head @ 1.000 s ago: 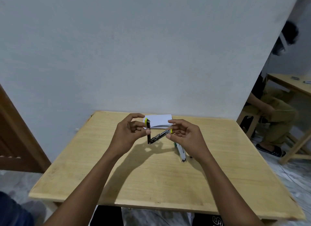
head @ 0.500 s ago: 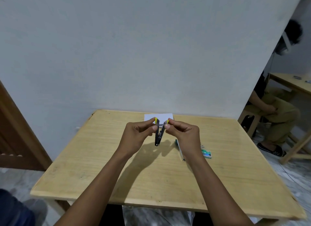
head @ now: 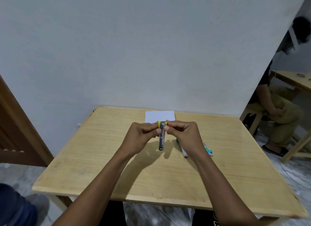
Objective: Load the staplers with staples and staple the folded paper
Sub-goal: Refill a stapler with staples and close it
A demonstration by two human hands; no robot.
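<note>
A small yellow-tipped metal stapler [head: 161,138] hangs upright above the middle of the wooden table [head: 104,158], its two halves pressed together. My left hand [head: 140,136] pinches its top from the left and my right hand [head: 183,135] pinches it from the right. Behind the hands lies the folded white paper [head: 159,116] at the table's far edge. A second, white stapler [head: 183,151] lies on the table, partly hidden under my right wrist. A small green staple box [head: 209,151] sits just right of it.
A grey wall rises right behind the table. At the right a person sits on a stool [head: 250,116] by another wooden table [head: 294,81]. A brown wooden door [head: 15,133] stands at the left. The floor is marbled tile.
The stapler's two halves, spread wide apart a second ago, have swung together into a shut, upright stapler. Both hands moved closer to each other and slightly away from me.
</note>
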